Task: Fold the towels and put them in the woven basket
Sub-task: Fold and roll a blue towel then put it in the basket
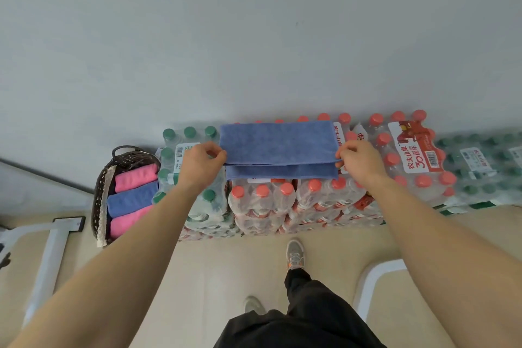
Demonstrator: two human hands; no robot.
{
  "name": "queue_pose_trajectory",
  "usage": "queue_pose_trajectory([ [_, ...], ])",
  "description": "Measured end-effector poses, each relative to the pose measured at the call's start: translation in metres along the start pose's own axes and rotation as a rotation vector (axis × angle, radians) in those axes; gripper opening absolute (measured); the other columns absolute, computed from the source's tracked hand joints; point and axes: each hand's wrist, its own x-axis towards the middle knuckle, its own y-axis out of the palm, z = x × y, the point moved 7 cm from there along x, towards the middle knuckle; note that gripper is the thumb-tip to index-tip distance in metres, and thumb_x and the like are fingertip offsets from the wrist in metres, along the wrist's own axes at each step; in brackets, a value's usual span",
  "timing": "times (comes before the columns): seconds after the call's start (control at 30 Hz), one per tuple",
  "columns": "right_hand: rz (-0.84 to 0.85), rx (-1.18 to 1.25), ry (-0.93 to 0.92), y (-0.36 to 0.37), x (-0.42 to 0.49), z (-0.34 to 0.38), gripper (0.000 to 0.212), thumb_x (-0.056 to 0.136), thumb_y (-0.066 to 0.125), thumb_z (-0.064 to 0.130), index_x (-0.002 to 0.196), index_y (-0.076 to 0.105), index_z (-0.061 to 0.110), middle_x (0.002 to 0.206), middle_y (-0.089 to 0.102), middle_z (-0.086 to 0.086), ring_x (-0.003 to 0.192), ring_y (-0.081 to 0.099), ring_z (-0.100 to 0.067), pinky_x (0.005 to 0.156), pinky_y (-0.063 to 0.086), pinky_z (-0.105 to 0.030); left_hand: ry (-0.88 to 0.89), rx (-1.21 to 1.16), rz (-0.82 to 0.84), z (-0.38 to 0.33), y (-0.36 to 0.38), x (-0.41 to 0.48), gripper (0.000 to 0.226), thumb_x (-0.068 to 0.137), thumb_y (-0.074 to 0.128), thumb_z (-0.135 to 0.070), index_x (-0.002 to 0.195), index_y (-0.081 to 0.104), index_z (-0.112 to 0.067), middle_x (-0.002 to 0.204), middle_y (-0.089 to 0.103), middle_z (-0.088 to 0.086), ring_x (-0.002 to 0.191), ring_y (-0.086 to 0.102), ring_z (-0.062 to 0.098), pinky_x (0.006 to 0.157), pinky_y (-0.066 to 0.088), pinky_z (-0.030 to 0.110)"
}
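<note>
Your left hand (201,163) and right hand (359,161) pinch the blue towel's (276,144) folded ends; fingers curled. The woven basket (103,195) sits left.

Likely storeroom: shrink-wrapped bottled-water packs (262,206) stacked against bare wall (254,37).

The left grip (202,162) and right grip (361,162) are bare hands on 2 bare forearms (141,234). Loose black trousers (310,316) cover the legs, with 2 grey trainers (295,254) below (the forward one shows pale laces and orange accents; the other (254,304) is partly hidden).
</note>
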Motion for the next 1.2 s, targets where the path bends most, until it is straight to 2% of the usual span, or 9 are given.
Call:
queue_pose_trajectory([
  [0.23, 0.053, -0.159, -0.026, 0.012, -0.01, -0.013, 0.02, 0.089, 0.05, 0.018, 0.075, 0.065, 0.02, 0.077, 0.068, 0.0, 0.073, 0.066, -0.022, 0.07, 0.053, -0.041, 0.024, 0.134, 0.048, 0.009, 0.012, 0.001, 0.013, 0.089, 0.061, -0.03, 0.081, 0.068, -0.022, 0.078, 0.067, -0.008, 0.075, 0.062, 0.01, 0.068, 0.049, 0.027],
  [0.4, 0.049, -0.275, -0.059, 0.019, -0.013, -0.017, 0.02, 0.093, 0.051, 0.022, 0.08, 0.066, 0.024, 0.081, 0.067, 0.004, 0.076, 0.064, -0.021, 0.072, 0.054, -0.043, 0.067, 0.346, 0.188, 0.014, 0.029, 0.003, 0.017, 0.089, 0.058, -0.034, 0.085, 0.068, -0.022, 0.083, 0.067, -0.006, 0.077, 0.063, 0.016, 0.068, 0.054, 0.033],
  [0.5, 0.056, -0.369, -0.072, 0.022, -0.013, -0.017, 0.022, 0.091, 0.05, 0.022, 0.076, 0.066, 0.022, 0.082, 0.067, 0.001, 0.071, 0.063, -0.021, 0.065, 0.055, -0.04, 0.108, 0.459, 0.221, 0.011, 0.035, 0.004, 0.02, 0.088, 0.055, -0.04, 0.083, 0.069, -0.027, 0.083, 0.065, -0.008, 0.078, 0.063, 0.017, 0.068, 0.055, 0.034],
  [0.6, -0.027, -0.516, -0.108, 0.019, -0.014, -0.005, 0.024, 0.091, 0.05, 0.026, 0.071, 0.062, 0.022, 0.092, 0.056, -0.002, 0.07, 0.056, -0.023, 0.056, 0.043, -0.031, 0.179, 0.508, 0.138, -0.002, 0.035, 0.006, 0.02, 0.087, 0.055, -0.04, 0.082, 0.069, -0.026, 0.084, 0.058, -0.009, 0.084, 0.059, 0.018, 0.067, 0.051, 0.032],
  [0.67, -0.079, -0.536, -0.165, 0.021, -0.011, 0.012, 0.017, 0.091, 0.053, 0.029, 0.084, 0.067, 0.023, 0.102, 0.055, -0.004, 0.083, 0.055, -0.024, 0.065, 0.044, -0.031, 0.262, 0.492, 0.058, -0.018, 0.038, 0.008, 0.019, 0.087, 0.057, -0.038, 0.093, 0.069, -0.024, 0.093, 0.058, -0.006, 0.094, 0.056, 0.02, 0.068, 0.048, 0.033],
  [0.73, -0.083, -0.543, -0.25, 0.033, -0.006, 0.031, 0.024, 0.091, 0.054, 0.029, 0.11, 0.067, 0.022, 0.117, 0.054, -0.005, 0.104, 0.053, -0.026, 0.081, 0.048, -0.037, 0.35, 0.463, 0.038, -0.037, 0.049, 0.012, 0.027, 0.089, 0.057, -0.035, 0.11, 0.067, -0.021, 0.11, 0.061, 0.0, 0.106, 0.055, 0.024, 0.077, 0.05, 0.038],
  [0.9, 0.006, -0.631, -0.464, 0.086, 0.006, 0.067, 0.058, 0.095, 0.047, 0.029, 0.151, 0.035, 0.018, 0.157, 0.031, -0.006, 0.141, 0.033, -0.025, 0.108, 0.039, -0.042, 0.522, 0.459, 0.104, -0.068, 0.099, 0.024, 0.049, 0.091, 0.052, -0.024, 0.138, 0.052, -0.009, 0.145, 0.049, 0.012, 0.136, 0.043, 0.032, 0.104, 0.041, 0.052],
  [1.03, 0.066, -0.753, -0.457, 0.115, 0.023, 0.052, 0.066, 0.102, 0.036, 0.041, 0.158, 0.01, 0.015, 0.166, 0.004, -0.006, 0.152, 0.006, -0.024, 0.122, 0.017, -0.043, 0.447, 0.555, 0.18, -0.059, 0.13, 0.035, 0.06, 0.099, 0.04, -0.04, 0.152, 0.028, -0.014, 0.16, 0.026, 0.006, 0.148, 0.02, 0.026, 0.116, 0.024, 0.053],
  [1.2, -0.014, -0.778, -0.454, 0.105, 0.037, 0.029, 0.07, 0.097, 0.023, 0.053, 0.158, 0.016, 0.02, 0.165, 0.012, -0.01, 0.152, 0.01, -0.027, 0.121, 0.012, -0.049, 0.475, 0.617, 0.15, -0.043, 0.138, 0.037, 0.068, 0.099, 0.019, -0.055, 0.156, 0.017, -0.019, 0.163, 0.016, 0.003, 0.151, 0.01, 0.025, 0.12, 0.012, 0.052],
])
